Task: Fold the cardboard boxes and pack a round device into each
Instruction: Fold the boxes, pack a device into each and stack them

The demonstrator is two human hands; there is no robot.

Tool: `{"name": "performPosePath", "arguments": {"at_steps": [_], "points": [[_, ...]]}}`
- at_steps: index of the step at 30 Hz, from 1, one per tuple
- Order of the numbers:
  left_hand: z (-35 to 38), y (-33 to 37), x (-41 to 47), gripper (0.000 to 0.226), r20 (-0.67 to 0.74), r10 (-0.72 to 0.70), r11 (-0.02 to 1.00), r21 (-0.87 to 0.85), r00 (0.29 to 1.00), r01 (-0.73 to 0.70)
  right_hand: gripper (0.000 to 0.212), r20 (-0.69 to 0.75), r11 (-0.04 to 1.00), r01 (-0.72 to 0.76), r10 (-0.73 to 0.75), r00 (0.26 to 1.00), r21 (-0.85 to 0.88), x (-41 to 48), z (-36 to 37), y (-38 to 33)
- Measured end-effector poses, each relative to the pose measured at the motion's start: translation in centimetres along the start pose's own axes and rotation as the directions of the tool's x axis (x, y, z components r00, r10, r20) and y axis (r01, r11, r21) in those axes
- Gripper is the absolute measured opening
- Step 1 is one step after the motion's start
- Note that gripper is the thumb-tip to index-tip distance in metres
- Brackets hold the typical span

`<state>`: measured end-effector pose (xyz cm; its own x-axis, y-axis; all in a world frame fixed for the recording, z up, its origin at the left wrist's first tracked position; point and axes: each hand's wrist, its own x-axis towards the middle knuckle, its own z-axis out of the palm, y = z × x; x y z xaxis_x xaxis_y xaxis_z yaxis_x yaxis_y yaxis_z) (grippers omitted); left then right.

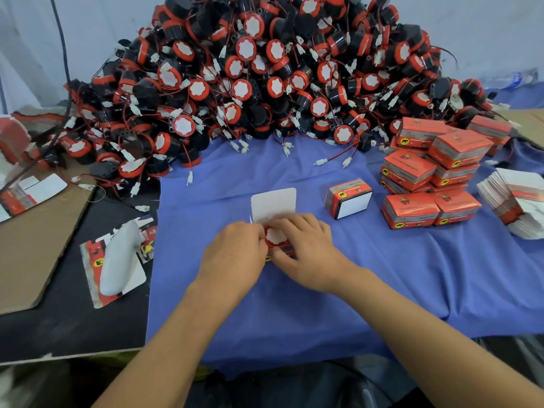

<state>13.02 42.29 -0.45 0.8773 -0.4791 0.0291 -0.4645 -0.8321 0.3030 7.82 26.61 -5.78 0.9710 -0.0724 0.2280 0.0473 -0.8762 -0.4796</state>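
On blue cloth (338,290), centre: a round device (276,235) is seated in an open box (273,213), lid flap raised behind. It is pinched between both hands: left hand (232,254) gripped on the box's left side, right hand (306,248) curled over its right. Folded boxes (426,178) are stacked right.

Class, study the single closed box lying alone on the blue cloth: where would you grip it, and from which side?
Grip the lone box across its two long orange faces, coming from above. It lies flat and apart from the stacked boxes, so both long sides look free, while the white end panel seems narrower.
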Motion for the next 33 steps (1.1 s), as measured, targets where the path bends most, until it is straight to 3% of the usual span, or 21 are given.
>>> {"name": "performPosePath", "arguments": {"at_steps": [4,7,9,12,16,19,22,29,33], "points": [[0.0,0.2,0.3,0.019,0.038,0.002,1.0,0.027,0.999,-0.003,0.035,-0.212,0.999,0.032,-0.033,0.977,-0.007,-1.2,1.1,0.7],[0.1,0.3,0.5,0.021,0.116,-0.016,0.999,0.037,0.993,0.012,0.023,-0.28,0.92,-0.05,0.169,0.945,0.388,-2.0,1.5,0.2],[-0.1,0.1,0.7,0.023,0.159,-0.019,0.999,0.043,0.987,0.012,0.037,-0.287,0.788,-0.058,0.29,0.913,0.613,-2.3,1.8,0.2],[-0.9,-0.2,1.1,0.026,0.238,-0.014,0.998,0.059,0.971,0.0,0.058,-0.257,0.666,-0.053,0.359,0.897,0.744,-2.6,1.8,0.3],[-0.8,-0.2,1.7,0.018,0.228,-0.083,0.991,-0.082,0.97,0.104,0.034,-0.276,0.679,-0.064,0.381,0.882,0.732,-2.7,1.8,0.5],[0.5,-0.2,1.3,0.01,0.049,-0.16,0.945,-0.282,0.986,0.168,0.026,-0.271,0.72,-0.083,0.363,0.892,0.689,-2.9,1.9,0.6],[1.8,-0.5,0.9,0.021,-0.061,-0.27,0.847,-0.49,0.961,0.207,0.025,-0.307,0.763,-0.062,0.332,0.892,0.644,-2.8,2.0,0.5],[3.1,-0.7,1.4,0.035,0.038,-0.346,0.592,-0.767,0.937,0.249,0.02,-0.323,0.809,-0.043,0.281,0.904,0.586,-2.6,2.3,0.6],[4.3,-0.1,1.6,0.036,0.004,-0.43,0.52,-0.816,0.903,0.251,0.01,-0.334,0.806,-0.026,0.274,0.902,0.591,-2.6,2.2,0.4]]}}
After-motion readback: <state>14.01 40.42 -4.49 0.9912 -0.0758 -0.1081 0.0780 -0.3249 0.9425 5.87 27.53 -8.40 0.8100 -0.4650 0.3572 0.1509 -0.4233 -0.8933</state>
